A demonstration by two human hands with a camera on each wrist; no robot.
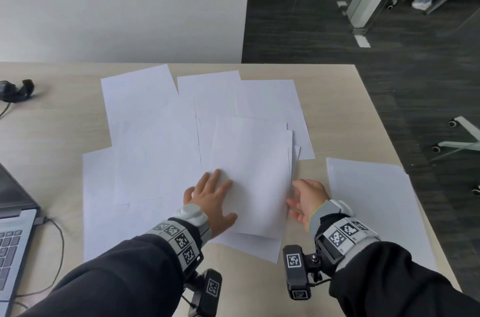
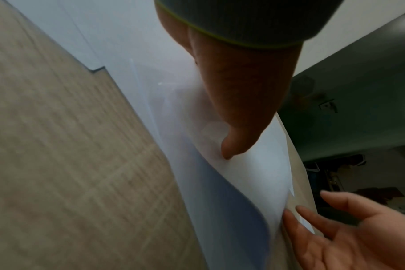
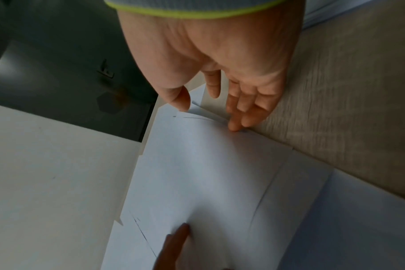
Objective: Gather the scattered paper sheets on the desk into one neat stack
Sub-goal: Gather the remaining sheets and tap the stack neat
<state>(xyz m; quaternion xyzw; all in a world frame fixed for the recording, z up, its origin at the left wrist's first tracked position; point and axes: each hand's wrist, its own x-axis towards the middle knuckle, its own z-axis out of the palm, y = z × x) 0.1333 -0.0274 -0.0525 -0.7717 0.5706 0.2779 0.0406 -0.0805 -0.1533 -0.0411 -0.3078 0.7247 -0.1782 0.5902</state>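
Note:
Several white paper sheets lie overlapping across the middle of the wooden desk [image 1: 337, 98]. On top sits a small gathered pile of sheets [image 1: 252, 173]. My left hand [image 1: 210, 197] lies flat on the pile's left part, fingers spread and pressing down; its thumb [image 2: 231, 146] shows on the paper. My right hand [image 1: 304, 199] stands edge-on at the pile's right edge, fingers straight, and its fingertips [image 3: 235, 126] touch that edge. That edge of the pile [image 2: 247, 210] curls up slightly. A separate stack of sheets [image 1: 374, 202] lies at the desk's right edge.
An open laptop [image 1: 13, 228] with a cable sits at the near left. A small black device [image 1: 15, 90] with a cord lies at the far left. The desk ends on the right above dark floor with a chair base [image 1: 462, 140]. A white wall stands behind.

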